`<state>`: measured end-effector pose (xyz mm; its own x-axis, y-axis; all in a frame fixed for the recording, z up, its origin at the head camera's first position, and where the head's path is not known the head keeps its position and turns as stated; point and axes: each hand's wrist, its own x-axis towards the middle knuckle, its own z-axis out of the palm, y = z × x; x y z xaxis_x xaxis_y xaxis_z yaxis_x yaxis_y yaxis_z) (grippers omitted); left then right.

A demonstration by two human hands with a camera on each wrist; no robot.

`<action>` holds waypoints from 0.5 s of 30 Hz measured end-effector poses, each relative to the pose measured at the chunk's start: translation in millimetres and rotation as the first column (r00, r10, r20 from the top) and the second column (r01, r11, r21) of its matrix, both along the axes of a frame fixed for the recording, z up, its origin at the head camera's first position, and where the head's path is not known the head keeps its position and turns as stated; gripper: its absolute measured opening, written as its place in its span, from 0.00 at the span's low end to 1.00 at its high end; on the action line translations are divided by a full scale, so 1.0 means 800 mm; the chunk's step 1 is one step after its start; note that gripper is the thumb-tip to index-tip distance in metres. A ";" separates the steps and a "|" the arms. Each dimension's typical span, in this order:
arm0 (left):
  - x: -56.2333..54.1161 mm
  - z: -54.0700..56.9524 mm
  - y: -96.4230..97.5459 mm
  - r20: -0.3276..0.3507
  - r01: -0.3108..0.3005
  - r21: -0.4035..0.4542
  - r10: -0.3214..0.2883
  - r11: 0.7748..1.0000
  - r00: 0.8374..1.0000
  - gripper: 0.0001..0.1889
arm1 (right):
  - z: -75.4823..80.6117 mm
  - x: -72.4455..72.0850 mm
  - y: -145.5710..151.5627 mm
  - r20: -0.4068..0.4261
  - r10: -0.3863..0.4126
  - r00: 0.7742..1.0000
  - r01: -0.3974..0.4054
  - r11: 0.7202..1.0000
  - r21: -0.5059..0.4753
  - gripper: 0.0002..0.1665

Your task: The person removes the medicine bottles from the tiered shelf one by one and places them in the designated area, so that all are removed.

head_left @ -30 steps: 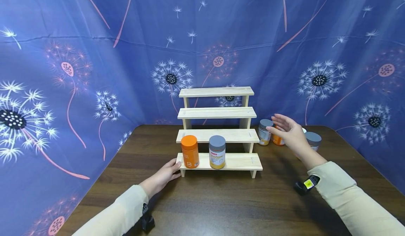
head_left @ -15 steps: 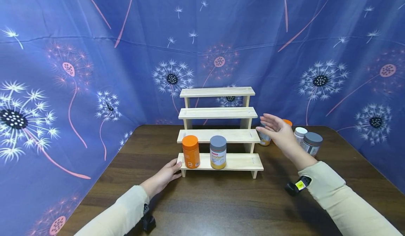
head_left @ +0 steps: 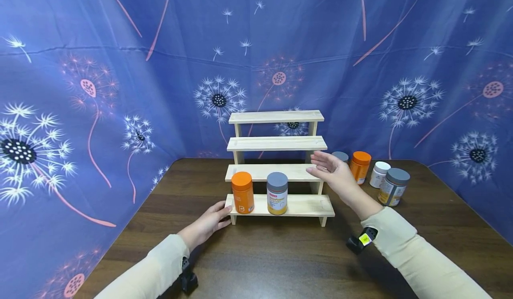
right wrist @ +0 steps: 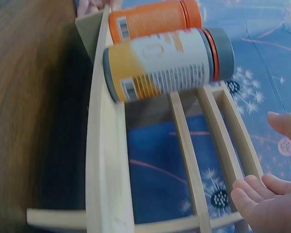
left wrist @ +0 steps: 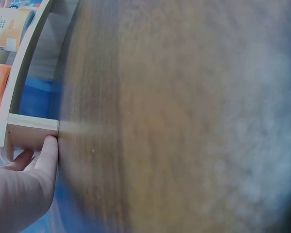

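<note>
A pale wooden stepped display shelf stands on the table. My left hand grips the left end of its lowest step; in the left wrist view the fingers lie against the side support. On that step an orange jar stands near the left end, with a grey-lidded white and yellow jar upright beside it. My right hand is held in the air at the shelf's right side, holding nothing. Its fingers are loosely bent and the thumb is apart from them.
Right of the shelf on the dark wooden table stand a partly hidden grey-lidded jar, an orange jar, a small white bottle and another grey-lidded jar. A blue dandelion-print cloth hangs behind.
My right hand has moved left, away from the jars on the right, to the shelf's right side. The left hand and the two jars on the step have stayed put.
</note>
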<state>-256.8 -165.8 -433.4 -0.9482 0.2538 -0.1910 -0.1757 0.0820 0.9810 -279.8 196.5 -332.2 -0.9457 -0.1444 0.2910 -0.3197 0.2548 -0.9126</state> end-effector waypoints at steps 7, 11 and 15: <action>-0.001 -0.001 0.003 0.003 -0.019 0.012 0.019 1.000 1.000 0.26 | -0.005 0.004 -0.023 0.071 0.093 0.993 -0.092 0.995 -0.026 0.41; -0.002 -0.002 0.004 0.007 -0.028 0.010 0.028 1.000 1.000 0.26 | -0.009 0.008 -0.033 0.085 0.143 0.986 -0.138 0.989 -0.060 0.40; -0.003 -0.001 0.004 0.008 -0.024 -0.002 0.024 1.000 1.000 0.26 | -0.014 0.009 -0.042 0.088 0.185 0.979 -0.178 0.981 -0.082 0.39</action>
<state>-259.3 -162.5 -434.2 -0.9524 0.2309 -0.1990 -0.1853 0.0797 0.9794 -272.3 163.2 -343.3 -0.9296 -0.2975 0.2174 -0.2656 0.1321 -0.9550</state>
